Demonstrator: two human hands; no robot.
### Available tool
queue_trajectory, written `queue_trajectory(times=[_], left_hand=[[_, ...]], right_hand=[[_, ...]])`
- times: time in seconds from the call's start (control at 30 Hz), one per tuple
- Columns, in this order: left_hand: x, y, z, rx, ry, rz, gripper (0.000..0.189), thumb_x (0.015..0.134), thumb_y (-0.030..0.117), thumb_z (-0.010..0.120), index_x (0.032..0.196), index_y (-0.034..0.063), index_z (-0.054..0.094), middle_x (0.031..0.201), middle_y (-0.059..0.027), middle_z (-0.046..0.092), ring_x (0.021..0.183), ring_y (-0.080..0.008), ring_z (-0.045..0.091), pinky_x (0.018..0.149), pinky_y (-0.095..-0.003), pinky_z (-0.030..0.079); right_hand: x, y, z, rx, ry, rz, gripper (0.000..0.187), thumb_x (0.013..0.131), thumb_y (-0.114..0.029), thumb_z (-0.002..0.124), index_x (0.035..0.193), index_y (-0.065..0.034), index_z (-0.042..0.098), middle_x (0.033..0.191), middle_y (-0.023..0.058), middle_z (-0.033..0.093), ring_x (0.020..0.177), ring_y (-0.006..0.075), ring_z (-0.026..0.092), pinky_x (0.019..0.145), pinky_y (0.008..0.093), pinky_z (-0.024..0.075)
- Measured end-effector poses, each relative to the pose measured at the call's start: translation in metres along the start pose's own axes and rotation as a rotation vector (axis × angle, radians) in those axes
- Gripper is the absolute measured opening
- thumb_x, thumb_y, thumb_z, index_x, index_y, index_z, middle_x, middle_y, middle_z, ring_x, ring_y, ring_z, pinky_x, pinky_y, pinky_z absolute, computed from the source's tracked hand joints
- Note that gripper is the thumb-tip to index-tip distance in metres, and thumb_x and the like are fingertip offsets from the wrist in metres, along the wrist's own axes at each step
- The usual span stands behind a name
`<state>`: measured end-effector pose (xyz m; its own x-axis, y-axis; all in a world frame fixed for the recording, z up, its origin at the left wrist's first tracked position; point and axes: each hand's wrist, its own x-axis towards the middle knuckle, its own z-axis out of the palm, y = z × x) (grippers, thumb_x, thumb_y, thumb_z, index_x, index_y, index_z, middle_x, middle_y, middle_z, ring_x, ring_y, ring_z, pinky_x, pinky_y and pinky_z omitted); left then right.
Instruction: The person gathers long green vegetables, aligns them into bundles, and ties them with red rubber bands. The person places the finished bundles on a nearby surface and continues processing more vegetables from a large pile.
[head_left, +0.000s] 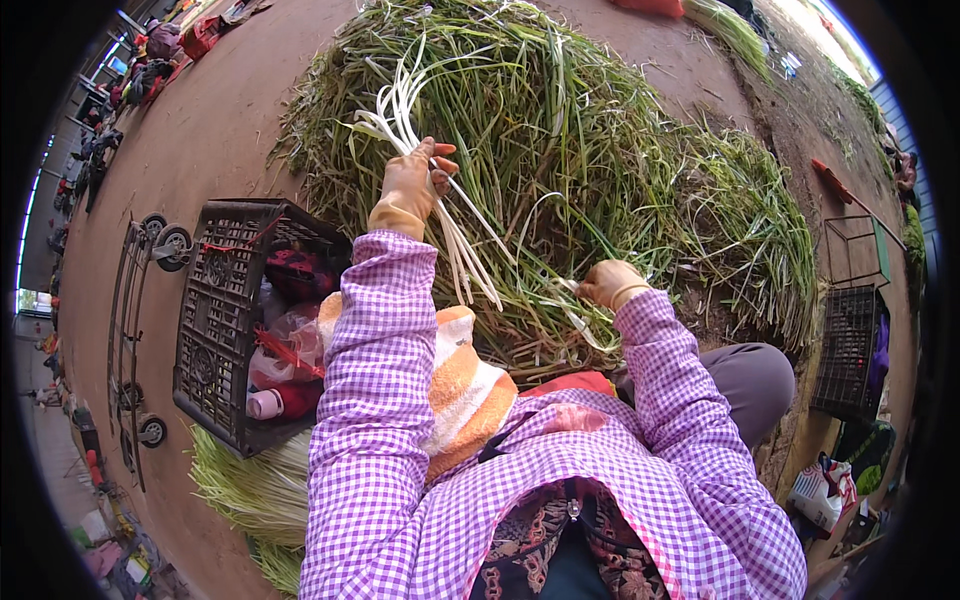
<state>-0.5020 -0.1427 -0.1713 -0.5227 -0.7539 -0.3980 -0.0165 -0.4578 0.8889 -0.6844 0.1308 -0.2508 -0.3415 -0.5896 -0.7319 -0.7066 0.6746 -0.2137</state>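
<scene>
Raised over the left part of a large heap of long green leafy stalks, my left hand, in an orange-tan glove, grips a small bunch of pale stripped stalks. Their white ends fan out above the hand and the rest hangs below it. My right hand, gloved alike, is closed at the heap's near edge on a green leafy stalk that runs up and left from the fist. Thin pale strips lie beside that hand. An orange and white striped towel lies by my left forearm.
A black plastic crate with bags and a pink-capped bottle stands left, beside a folded hand trolley. Below it lie bundled pale green stalks. At right are another black crate, a green-topped metal stool and a white-red bag.
</scene>
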Motion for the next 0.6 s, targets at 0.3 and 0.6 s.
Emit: queue_trajectory(times=[0.3, 0.6], left_hand=[[0.002, -0.007, 0.008, 0.013, -0.061, -0.038, 0.045, 0.104, 0.039, 0.045, 0.11, 0.0008, 0.068, 0.084, -0.0101, 0.072, 0.053, -0.0029, 0.052, 0.046, -0.0159, 0.049], [0.018, -0.014, 0.002, -0.068, -0.122, -0.086, 0.041, 0.106, 0.033, 0.042, 0.112, -0.0001, 0.065, 0.095, -0.0104, 0.073, 0.054, -0.002, 0.045, 0.05, -0.0169, 0.044]], right_hand=[[0.02, -0.115, -0.009, 1.048, -0.065, -0.521, 0.036, 0.095, -0.024, 0.065, 0.125, -0.0054, 0.062, 0.084, 0.0015, 0.068, 0.06, 0.0085, 0.053, 0.054, 0.0266, 0.0492], [0.021, -0.11, 0.04, 1.21, -0.148, -0.544, 0.026, 0.099, -0.013, 0.057, 0.12, 0.0028, 0.063, 0.1, 0.007, 0.071, 0.085, 0.0125, 0.067, 0.074, 0.0275, 0.0555]])
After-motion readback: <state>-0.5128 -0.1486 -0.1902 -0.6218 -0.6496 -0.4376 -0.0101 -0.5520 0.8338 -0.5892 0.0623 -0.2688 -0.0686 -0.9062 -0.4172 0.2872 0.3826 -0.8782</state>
